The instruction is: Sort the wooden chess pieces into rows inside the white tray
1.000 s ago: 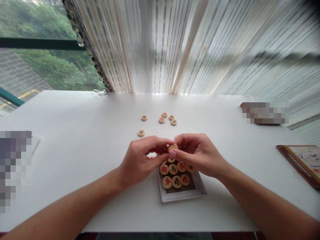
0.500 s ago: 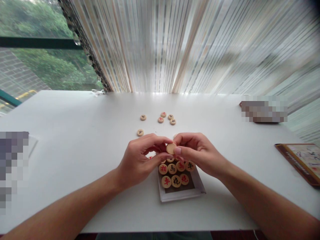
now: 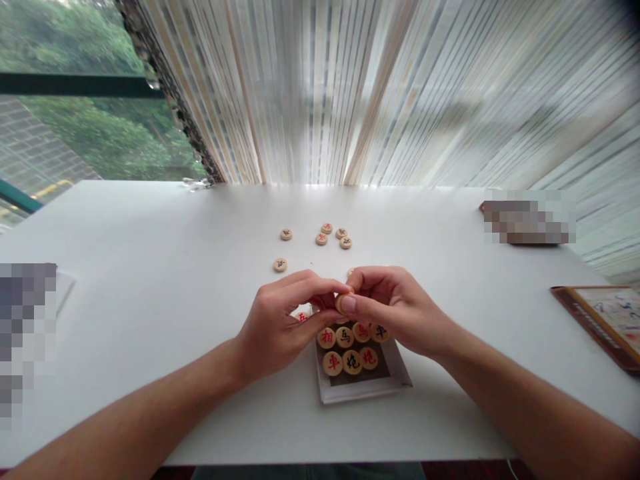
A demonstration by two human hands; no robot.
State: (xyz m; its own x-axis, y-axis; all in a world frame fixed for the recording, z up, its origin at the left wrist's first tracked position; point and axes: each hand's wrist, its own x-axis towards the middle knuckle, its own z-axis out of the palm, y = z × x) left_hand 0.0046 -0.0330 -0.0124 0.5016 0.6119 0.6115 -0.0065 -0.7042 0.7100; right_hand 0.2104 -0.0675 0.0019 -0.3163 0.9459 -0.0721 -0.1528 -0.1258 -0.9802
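Between the fingertips of my left hand and my right hand is a round wooden chess piece; both hands pinch it above a shallow white box. Rows of round pieces with red and black characters lie in the box, among them a red one and a black one in the front row. My hands hide the box's far part. Just left of the box, partly under my left hand, shows a piece with a red character.
Several loose pieces lie farther back on the white table, one at the left and a red one in a cluster. A brown-edged board or book lies at the right. Striped curtains hang behind.
The held piece has turned from showing its pale flat face to a narrower, tilted view, and my right thumb has shifted slightly left over it. The loose pieces have not moved.
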